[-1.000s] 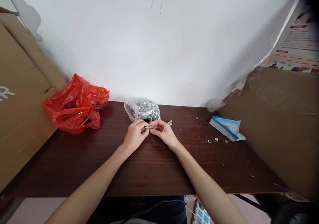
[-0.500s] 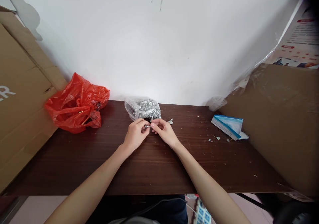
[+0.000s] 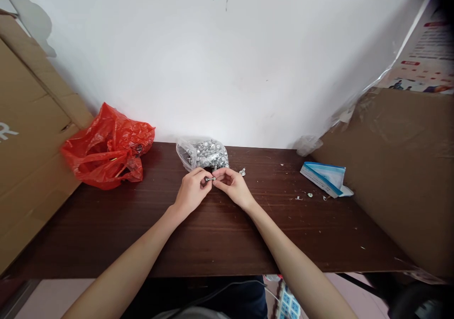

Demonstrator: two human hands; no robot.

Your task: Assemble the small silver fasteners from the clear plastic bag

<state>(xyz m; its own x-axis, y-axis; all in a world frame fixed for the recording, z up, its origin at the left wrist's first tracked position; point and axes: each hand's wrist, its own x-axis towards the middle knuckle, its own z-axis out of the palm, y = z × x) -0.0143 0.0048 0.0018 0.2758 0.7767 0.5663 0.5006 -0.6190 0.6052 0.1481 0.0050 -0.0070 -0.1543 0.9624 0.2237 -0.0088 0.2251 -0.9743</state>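
Between my two hands is a small metal bolt [image 3: 209,179], lying roughly level. My left hand [image 3: 192,188] pinches its left end with thumb and forefinger. At the bolt's right end is a small nut-like piece, which the thumb and fingertips of my right hand [image 3: 232,185] close around. Just behind my hands, a clear plastic bag [image 3: 184,152] lies on its side, full of shiny metal hardware [image 3: 211,152]. A loose metal fastener [image 3: 242,172] rests on the table to the right of my right hand, and another piece stands partly hidden behind my fingers.
A red plastic bag [image 3: 106,149] sits at the left against a cardboard box [image 3: 31,134]. On the right of the dark wooden table [image 3: 227,234] lie a blue-and-white packet [image 3: 324,177] and small scraps [image 3: 309,195]. Another cardboard box [image 3: 400,168] borders the right side. A white wall stands behind.
The right thumb and fingers shift at the bolt's right end, rolling over and then back. My left hand keeps its hold. The view has tilted slightly.
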